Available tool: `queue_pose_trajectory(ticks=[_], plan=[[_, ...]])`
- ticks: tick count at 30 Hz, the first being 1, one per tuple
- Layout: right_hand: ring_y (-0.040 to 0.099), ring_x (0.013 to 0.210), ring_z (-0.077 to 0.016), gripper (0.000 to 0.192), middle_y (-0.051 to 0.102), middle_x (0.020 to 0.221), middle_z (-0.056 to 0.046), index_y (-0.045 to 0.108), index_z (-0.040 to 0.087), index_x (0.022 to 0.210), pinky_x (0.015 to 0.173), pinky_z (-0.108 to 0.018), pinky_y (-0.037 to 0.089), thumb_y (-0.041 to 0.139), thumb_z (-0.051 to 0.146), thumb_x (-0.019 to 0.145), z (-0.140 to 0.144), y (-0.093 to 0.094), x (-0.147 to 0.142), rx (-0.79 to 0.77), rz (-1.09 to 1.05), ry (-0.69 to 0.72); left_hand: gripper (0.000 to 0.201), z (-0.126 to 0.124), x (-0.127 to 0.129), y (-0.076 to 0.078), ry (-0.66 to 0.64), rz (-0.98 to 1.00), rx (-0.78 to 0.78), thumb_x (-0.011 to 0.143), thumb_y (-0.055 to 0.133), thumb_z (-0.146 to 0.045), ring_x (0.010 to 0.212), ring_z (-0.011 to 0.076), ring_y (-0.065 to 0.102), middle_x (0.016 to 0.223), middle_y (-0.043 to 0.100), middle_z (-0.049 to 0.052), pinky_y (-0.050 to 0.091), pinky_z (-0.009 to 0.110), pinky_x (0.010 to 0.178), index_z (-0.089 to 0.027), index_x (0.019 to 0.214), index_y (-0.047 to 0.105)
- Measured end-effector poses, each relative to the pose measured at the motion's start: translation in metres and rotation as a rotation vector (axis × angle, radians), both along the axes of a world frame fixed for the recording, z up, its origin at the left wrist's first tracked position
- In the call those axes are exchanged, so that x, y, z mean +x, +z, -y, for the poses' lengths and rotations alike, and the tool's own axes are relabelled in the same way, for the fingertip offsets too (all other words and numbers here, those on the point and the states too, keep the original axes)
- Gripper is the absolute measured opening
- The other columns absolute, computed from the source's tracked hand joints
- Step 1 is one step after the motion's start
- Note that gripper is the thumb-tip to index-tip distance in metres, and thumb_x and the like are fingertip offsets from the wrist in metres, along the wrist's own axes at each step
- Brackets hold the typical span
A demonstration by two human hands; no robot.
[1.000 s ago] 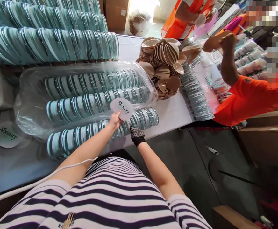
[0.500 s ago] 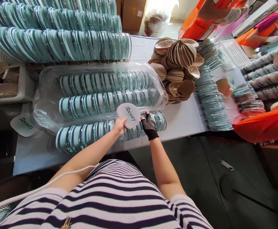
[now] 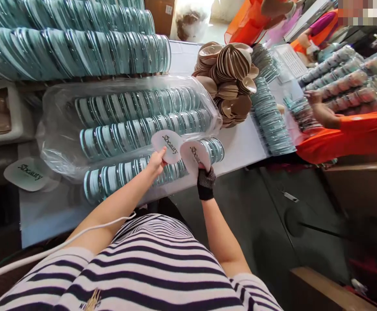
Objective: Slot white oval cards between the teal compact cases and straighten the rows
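My bare left hand (image 3: 156, 162) pinches the lower edge of a pale rounded pack (image 3: 166, 144) printed "beauty" in dark letters. In my right hand (image 3: 206, 178), which wears a black fingerless glove, a second rounded pack (image 3: 191, 152) of the same kind is gripped at its lower right edge and tilted. Both packs are above the front row of packs (image 3: 110, 178), which stand on edge along the table's near side. Behind that row, a clear plastic bag (image 3: 54, 121) lies around two more rows. Another printed pack (image 3: 26, 173) rests at the table's left end.
Brown cup-shaped pieces (image 3: 235, 65) are piled right of the bag, with stacked packs (image 3: 270, 119) beyond. Long rows of packs (image 3: 78, 54) fill the back left. A white crate (image 3: 20, 114) stands at left. A co-worker's orange sleeve (image 3: 353, 131) reaches in from the right.
My right hand has lifted a second pack out at the front row, where it was reaching before. My left hand keeps its pack, slightly further left and up. The view has shifted a little.
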State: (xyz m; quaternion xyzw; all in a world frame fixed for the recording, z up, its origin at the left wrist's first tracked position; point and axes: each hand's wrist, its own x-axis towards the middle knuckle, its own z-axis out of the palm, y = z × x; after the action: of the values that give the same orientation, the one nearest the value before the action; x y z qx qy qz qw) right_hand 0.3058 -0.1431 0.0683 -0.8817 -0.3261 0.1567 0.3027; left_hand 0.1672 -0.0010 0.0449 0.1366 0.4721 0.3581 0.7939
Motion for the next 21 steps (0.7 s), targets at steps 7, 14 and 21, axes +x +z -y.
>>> queue_pose_trajectory(ticks=[7,14,21], plan=[[0.07,0.093,-0.0215,0.042,0.074,0.106,-0.008,0.069,0.023,0.115,0.08,-0.032,0.051,0.032,0.033,0.098,0.092,-0.015,-0.038,-0.366,0.224,0.415,0.019,-0.018,0.004,-0.007,0.115,0.042,-0.089,0.09,0.06,-0.015,0.076,0.0141,0.07,0.086,0.075,0.004,0.058,0.032,0.086,-0.017,0.108,0.067],[0.069,0.094,-0.023,0.04,0.072,0.104,-0.011,0.056,0.019,0.127,0.074,-0.028,0.044,0.039,0.042,0.099,0.003,-0.025,-0.046,-0.566,0.216,0.489,0.026,-0.014,0.002,-0.012,0.074,0.016,-0.036,0.087,0.066,-0.016,0.085,0.0166,0.072,0.096,0.076,0.007,0.058,0.034,0.087,-0.017,0.113,0.065],[0.067,0.093,-0.0183,0.034,0.071,0.106,-0.009,0.058,0.019,0.116,0.072,-0.024,0.041,0.03,0.033,0.101,-0.004,-0.022,-0.037,-0.547,0.183,0.474,0.029,-0.014,0.005,-0.012,0.089,-0.008,-0.062,0.087,0.064,-0.016,0.087,0.0184,0.073,0.095,0.076,0.008,0.059,0.035,0.087,-0.016,0.117,0.064]])
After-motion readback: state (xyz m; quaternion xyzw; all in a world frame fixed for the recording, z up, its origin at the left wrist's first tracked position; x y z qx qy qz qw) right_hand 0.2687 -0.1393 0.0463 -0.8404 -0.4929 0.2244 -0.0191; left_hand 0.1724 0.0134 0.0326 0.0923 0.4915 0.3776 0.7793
